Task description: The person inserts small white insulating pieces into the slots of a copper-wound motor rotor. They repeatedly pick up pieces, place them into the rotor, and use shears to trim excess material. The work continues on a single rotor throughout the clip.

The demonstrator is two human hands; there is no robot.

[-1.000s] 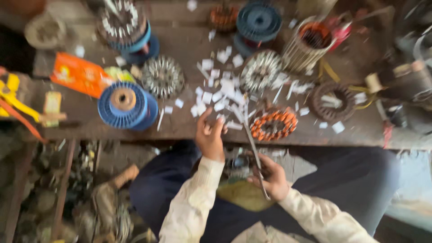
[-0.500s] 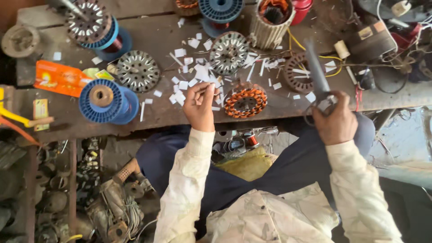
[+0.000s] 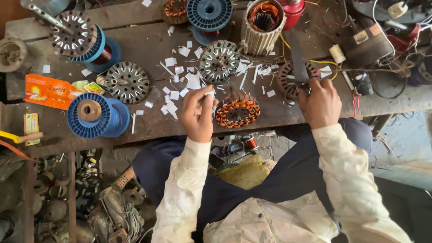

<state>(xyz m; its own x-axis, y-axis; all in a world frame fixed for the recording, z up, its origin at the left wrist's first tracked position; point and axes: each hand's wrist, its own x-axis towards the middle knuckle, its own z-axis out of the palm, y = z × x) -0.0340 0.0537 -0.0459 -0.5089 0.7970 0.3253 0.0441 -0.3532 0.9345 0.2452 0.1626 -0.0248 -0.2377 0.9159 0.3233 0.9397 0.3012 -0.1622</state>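
White paper slip (image 3: 209, 93): light, flimsy, pinched at its end by left hand (image 3: 198, 114); right hand (image 3: 320, 102) grips scissors (image 3: 299, 63).

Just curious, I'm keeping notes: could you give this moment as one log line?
left hand: pinches white paper strip | right hand: grips scissors | between: copper-wound stator | bench: paper scraps, blue wire spools

- White paper strip (image 3: 209, 93): small, pinched in the left hand (image 3: 198, 114), just beside the copper-wound stator (image 3: 237, 112) (lying flat on the bench).
- Dark long-bladed scissors (image 3: 298, 63): gripped by the right hand (image 3: 320, 102), blades pointing away.
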